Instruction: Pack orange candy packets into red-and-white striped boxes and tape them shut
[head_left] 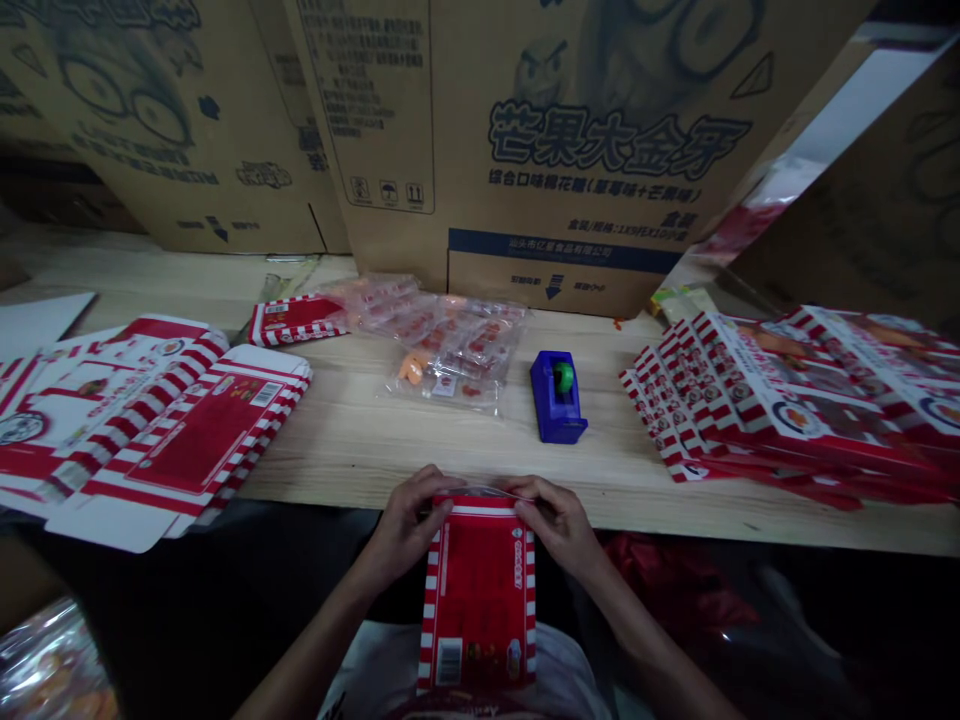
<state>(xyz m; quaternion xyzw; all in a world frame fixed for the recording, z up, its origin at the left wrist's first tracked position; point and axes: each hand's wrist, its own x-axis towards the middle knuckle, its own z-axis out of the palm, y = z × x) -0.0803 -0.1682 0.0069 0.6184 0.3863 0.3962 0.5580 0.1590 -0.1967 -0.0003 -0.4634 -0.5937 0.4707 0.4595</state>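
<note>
Two hands are working just past the near edge of the table: the left hand point(405, 525) and the right hand point(559, 525) are both closed on the top end of a red-and-white striped carton point(478, 600), fingers curled over its upper edge, and the carton is hanging down toward the person's lap. Beyond them, a blue tape dispenser point(556, 397) holding a green roll point(563, 377) is standing on the pale wooden table point(390, 450), right beside a clear bag of small wrapped packets point(450, 350). Flat printed carton blanks point(150, 420) are lying piled to the left, a fanned stack of cartons point(787, 400) is sitting to the right, and large cardboard shipping boxes point(525, 150) are standing along the back.
</note>
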